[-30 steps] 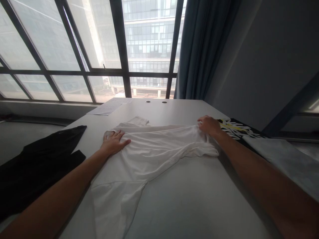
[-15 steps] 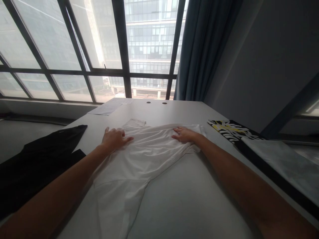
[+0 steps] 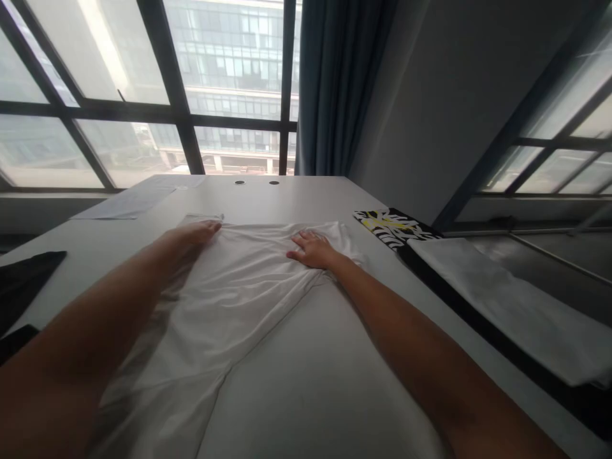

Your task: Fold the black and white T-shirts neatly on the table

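A thin white T-shirt (image 3: 229, 280) lies wrinkled across the white table, its near end running down towards the lower left. My right hand (image 3: 312, 248) rests flat on the shirt near its far right part, fingers spread. At the far left edge of the cloth, beside a small sleeve-like flap (image 3: 203, 218), is my left hand (image 3: 203, 231), with its fingers stretched out over the fabric. It is slightly blurred, and the undersides of its fingers are hidden.
Black cloth (image 3: 29, 280) lies at the left. To the right are a black, white and yellow patterned cloth (image 3: 392, 224) and a folded light grey cloth (image 3: 507, 306) over black material. Papers (image 3: 124, 203) lie at the far left of the table (image 3: 296, 197), before windows and a blue curtain (image 3: 335, 95).
The view has turned to the right. My left hand has moved away from me to the shirt's far left edge. My right hand stays on the cloth, its fingers more spread.
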The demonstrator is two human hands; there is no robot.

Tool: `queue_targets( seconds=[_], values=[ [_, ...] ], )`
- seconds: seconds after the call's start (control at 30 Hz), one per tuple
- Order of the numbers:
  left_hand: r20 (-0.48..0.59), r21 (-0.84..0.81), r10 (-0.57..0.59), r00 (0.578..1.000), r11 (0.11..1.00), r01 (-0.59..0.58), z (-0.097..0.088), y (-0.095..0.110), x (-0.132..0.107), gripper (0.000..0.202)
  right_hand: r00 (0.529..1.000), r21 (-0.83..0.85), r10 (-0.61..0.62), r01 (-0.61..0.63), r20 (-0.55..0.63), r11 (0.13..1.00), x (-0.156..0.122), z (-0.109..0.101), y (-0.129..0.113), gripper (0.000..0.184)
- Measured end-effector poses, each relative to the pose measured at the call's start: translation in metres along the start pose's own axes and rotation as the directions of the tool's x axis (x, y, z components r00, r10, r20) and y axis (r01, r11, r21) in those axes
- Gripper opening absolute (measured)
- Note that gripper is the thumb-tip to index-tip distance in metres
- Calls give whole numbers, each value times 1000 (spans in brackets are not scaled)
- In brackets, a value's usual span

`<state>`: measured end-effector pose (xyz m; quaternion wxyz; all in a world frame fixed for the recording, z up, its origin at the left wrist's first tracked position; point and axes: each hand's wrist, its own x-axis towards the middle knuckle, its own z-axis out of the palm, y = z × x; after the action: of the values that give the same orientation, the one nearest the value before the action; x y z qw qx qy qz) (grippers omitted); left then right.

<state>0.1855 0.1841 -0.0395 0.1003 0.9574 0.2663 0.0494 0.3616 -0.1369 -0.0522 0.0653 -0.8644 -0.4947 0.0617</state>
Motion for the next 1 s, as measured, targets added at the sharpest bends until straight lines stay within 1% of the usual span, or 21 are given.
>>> queue_targets(
  seconds=[0.1,0.2,0.3,0.37,0.4,0.47,0.53,0.6,0.63,0.7,0.77,0.83,0.9,0.93,1.0],
  values=[
    [6,14,-25,1000,1000,25,5,-3,11,56,1000,9,15,-15,-21,1000,-2,0,-4,80],
    [12,42,-41,999,998,41,8,2,16,56,999,12,29,-28,-24,1000,-3,0,-7,78],
    [11,85,-73,997,994,72,9,13,15,57,999,12,29,-29,-30,1000,-2,0,-8,77],
    [11,124,-99,995,988,97,8,23,6,58,999,12,28,-27,-35,1000,-1,0,-7,76],
    [10,145,-99,995,985,96,8,29,-3,59,999,12,26,-26,-37,1000,0,1,-6,76],
    [9,186,-52,999,981,49,7,39,-29,58,999,12,18,-17,-36,1000,2,1,-5,75],
    [6,229,87,996,970,-86,7,47,-67,60,999,6,8,-8,-40,1000,3,1,-5,74],
    [33,246,148,988,957,-151,6,52,-112,61,998,-24,1,-3,-63,1000,1,-2,-7,70],
    [57,244,160,985,955,-169,6,52,-134,61,997,-48,0,-4,-79,999,-2,-5,-7,67],
    [109,232,147,983,958,-169,4,49,-175,63,994,-90,11,-21,-110,996,-15,-13,-5,60],
    [133,219,120,984,964,-147,1,42,-206,65,989,-101,49,-64,-143,993,-36,-23,3,55],
    [117,211,103,988,969,-126,-3,33,-225,67,972,-89,113,-134,-208,987,-62,-30,17,53],
    [94,206,91,991,973,-108,-6,24,-235,69,937,-79,200,-231,-287,970,-90,-34,34,52],
    [87,203,85,993,974,-101,-6,20,-238,70,917,-72,253,-287,-307,955,-103,-34,42,53],
    [83,192,73,994,977,-88,-5,14,-241,70,882,-45,364,-394,-301,918,-124,-31,57,56]
  ],
)
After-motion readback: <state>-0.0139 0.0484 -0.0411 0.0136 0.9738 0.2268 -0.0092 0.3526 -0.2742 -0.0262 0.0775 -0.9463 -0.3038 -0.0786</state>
